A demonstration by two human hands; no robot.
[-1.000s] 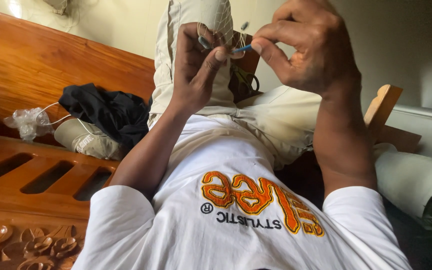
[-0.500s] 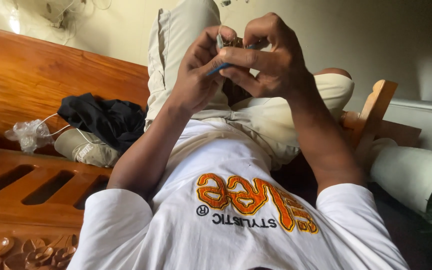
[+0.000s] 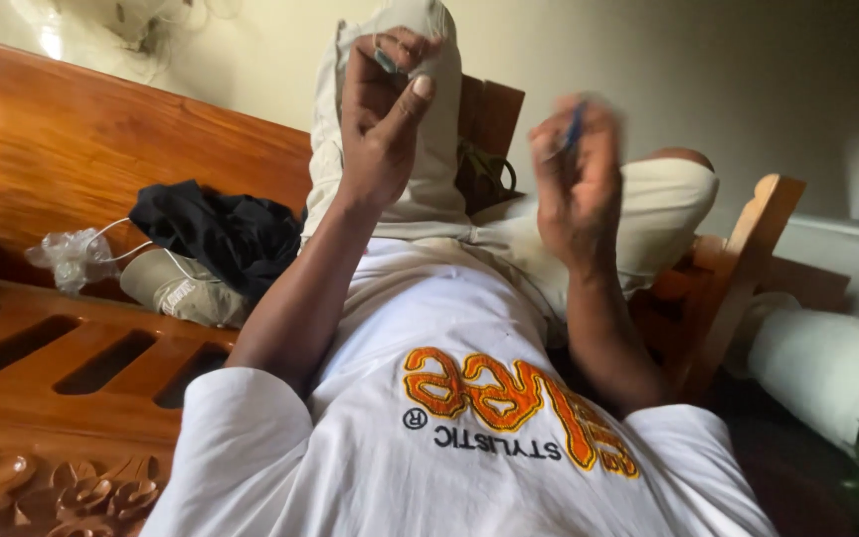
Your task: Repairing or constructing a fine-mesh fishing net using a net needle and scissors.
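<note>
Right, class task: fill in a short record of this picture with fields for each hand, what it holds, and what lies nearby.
Left hand: raised, fingers pinching a small bluish item, too small to identify
Right hand: raised apart from the left, blurred, gripping a thin blue item
Posture: person reclining in white T-shirt and light trousers, one knee up
Nearby: black cloth and clear plastic bag by the carved wooden frame

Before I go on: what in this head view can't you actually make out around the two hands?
- Thin blue object in the right hand: motion blur smears it; its kind is unclear.
- Small dark item in the left hand: the fingers cover most of it.
- Dark olive thing between the raised knees: shadowed and partly behind the leg.
- Crumpled clear plastic bag: contents too small.
</note>
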